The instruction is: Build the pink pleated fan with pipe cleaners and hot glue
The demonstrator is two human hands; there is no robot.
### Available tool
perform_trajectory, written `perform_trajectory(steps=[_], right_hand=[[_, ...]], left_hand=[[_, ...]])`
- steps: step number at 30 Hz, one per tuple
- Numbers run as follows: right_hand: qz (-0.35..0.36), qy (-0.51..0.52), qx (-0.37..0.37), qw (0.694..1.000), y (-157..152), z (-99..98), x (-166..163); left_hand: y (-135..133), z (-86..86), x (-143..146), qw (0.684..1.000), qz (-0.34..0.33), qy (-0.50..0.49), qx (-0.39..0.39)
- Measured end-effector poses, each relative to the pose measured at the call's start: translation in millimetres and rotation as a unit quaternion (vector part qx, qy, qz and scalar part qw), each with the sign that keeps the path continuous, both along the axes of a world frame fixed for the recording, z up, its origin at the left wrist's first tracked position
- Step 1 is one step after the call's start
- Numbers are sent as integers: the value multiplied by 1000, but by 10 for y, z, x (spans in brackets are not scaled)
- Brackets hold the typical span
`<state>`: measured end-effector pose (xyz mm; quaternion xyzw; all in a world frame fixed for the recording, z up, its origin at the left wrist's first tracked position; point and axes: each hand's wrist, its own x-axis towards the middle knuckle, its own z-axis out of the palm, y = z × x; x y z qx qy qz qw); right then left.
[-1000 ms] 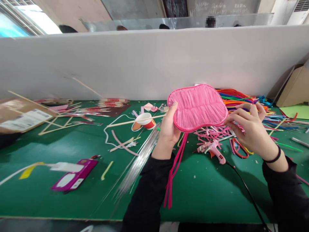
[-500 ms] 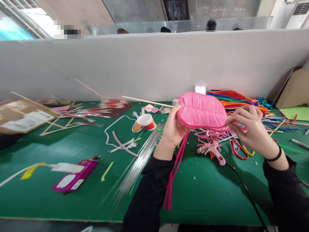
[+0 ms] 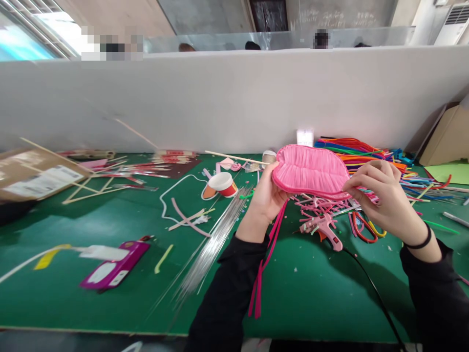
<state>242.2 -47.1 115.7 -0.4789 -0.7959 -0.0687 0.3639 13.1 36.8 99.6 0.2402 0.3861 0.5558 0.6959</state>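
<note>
I hold a pink leaf-shaped piece [image 3: 310,171] made of pink pipe cleaners above the green table [image 3: 110,303]. My left hand [image 3: 266,195] grips its left edge, fingers closed around it. My right hand [image 3: 381,195] pinches its right tip between thumb and fingers. The piece is tilted nearly flat, its ribbed face up. Long pink stems [image 3: 264,259] hang from its underside down past my left sleeve.
A pink glue gun [image 3: 322,229] with a black cord lies under the piece among pink scraps. Coloured pipe cleaners [image 3: 362,149] are heaped at the back right. A paper cup [image 3: 222,185], silver wires [image 3: 208,249], a magenta packet [image 3: 113,268], a cardboard box [image 3: 445,134] and a white partition [image 3: 220,98] surround.
The pink piece has tipped from facing me upright to lying nearly flat and has moved slightly lower and to the right. Both hands kept their grip.
</note>
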Motion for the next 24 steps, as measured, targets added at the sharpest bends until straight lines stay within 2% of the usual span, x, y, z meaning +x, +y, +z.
perform_trajectory(steps=[6, 13, 18, 24], right_hand=[[9, -5, 11, 1000, -41, 25, -19], [-30, -2, 79, 996, -37, 32, -55], [-30, -26, 92, 995, -76, 37, -82], [-23, -47, 85, 995, -140, 40, -102]], left_hand=[[9, -22, 3, 1000, -3, -7, 9], [-9, -36, 32, 1000, 0, 5, 16], [-7, -60, 38, 999, 20, 2, 29], [-30, -11, 60, 999, 34, 8, 31]])
